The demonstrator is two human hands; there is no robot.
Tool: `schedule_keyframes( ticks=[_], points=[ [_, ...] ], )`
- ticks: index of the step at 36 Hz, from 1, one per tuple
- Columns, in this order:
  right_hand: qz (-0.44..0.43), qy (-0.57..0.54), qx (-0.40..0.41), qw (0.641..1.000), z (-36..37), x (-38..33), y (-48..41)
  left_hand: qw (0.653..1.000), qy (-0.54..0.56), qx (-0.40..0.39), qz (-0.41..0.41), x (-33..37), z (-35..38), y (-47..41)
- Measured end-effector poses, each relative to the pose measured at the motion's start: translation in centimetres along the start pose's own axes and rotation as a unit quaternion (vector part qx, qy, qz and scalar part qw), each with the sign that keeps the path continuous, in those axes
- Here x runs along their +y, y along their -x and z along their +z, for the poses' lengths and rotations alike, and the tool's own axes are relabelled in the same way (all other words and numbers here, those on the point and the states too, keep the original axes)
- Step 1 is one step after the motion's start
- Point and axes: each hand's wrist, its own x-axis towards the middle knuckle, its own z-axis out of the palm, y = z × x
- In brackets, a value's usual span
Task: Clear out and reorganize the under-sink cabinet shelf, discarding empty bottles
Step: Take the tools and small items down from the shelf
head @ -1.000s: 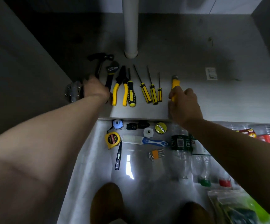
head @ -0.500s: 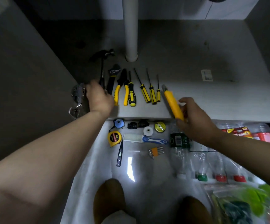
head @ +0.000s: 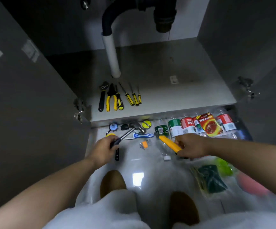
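Left hand (head: 105, 150): curled round hammer (head: 128, 132).
Right hand (head: 191, 148): gripping yellow tool (head: 169, 143), possibly knife.
Shelf (head: 167, 100): six tools (head: 117, 100) remaining, front-left edge.
Bottles (head: 190, 125): on floor (head: 143, 164), undiscarded.

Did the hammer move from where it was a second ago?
Yes. The hammer left the shelf, away from the white pipe; the left hand holds it in front of the shelf's edge, over the floor.

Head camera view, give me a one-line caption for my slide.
Left hand grips a hammer, right hand a yellow-handled tool; wrench, pliers and screwdrivers line the cabinet shelf.
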Motion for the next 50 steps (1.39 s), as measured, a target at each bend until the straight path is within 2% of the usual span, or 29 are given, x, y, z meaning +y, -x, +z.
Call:
schedule_keyframes(
  ticks=[2,7,13,16,23,31,37,40,47,50],
  points=[
    [0.013,-0.045,-0.003,0.999,1.5,0.5,-0.2,0.999,-0.02,-0.025,-0.022,-0.5,1.0,0.7],
    [0.023,-0.069,-0.009,0.997,5.7,1.3,-1.3,0.992,-0.013,-0.086,-0.09,-1.9,2.9,2.8],
    [0.014,-0.044,-0.029,0.999,9.6,0.7,-3.5,0.987,-0.02,-0.114,-0.111,-5.0,3.5,4.2],
    [0.02,-0.023,-0.01,0.999,11.5,0.1,-4.9,0.987,0.001,-0.117,-0.114,-6.2,4.5,4.1],
    [0.033,0.028,0.05,0.998,14.7,-1.2,-7.2,0.989,0.1,-0.054,-0.09,-7.1,8.8,3.8],
    [0.038,0.091,0.089,0.991,15.2,-1.7,-7.6,0.995,0.083,-0.002,-0.062,-7.4,10.8,2.5],
    [0.016,0.1,0.129,0.986,13.4,-2.4,-7.9,0.999,0.026,0.011,-0.037,-7.9,9.9,1.1],
    [0.003,0.122,0.125,0.985,12.0,-2.3,-8.2,1.0,-0.005,0.01,-0.025,-8.0,9.5,0.9],
    [-0.056,0.038,0.113,0.991,7.0,-1.8,-8.7,0.998,0.005,0.063,0.001,-6.7,7.6,-0.7],
    [-0.093,0.015,0.148,0.985,4.6,-2.1,-9.7,0.992,0.024,0.122,0.034,-5.1,5.7,-2.9]
  ],
)
